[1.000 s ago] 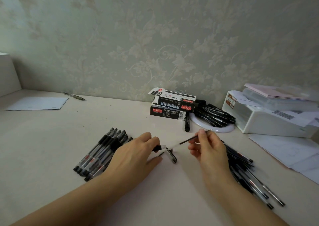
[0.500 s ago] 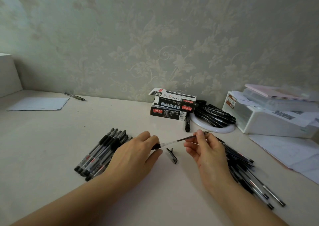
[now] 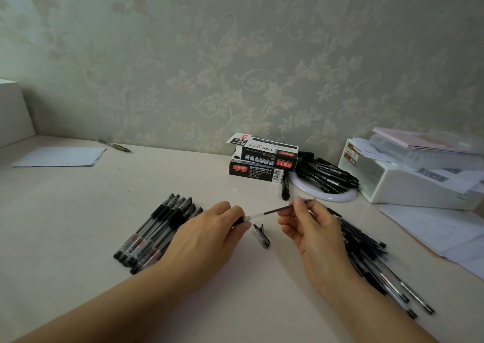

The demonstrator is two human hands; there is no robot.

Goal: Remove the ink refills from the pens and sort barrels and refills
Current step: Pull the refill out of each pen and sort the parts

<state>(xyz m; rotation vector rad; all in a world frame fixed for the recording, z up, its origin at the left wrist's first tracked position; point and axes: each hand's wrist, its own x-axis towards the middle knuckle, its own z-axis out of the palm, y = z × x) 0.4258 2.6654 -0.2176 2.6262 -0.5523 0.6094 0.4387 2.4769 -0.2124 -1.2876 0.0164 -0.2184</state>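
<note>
Desk cream, against patterned wall. Row of pens near surface centre, under left wrist. Loose pile toward right edge. Left hand fingers curled round barrel end; right hand pinches refill between them. Cap on surface below refill.

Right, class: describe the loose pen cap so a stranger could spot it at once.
Start at the pale table and find the two hands: left hand, right hand. The pen cap lies alone on the bare surface between them, a short black piece with a clip, unlike the long pens piled either side.
</note>
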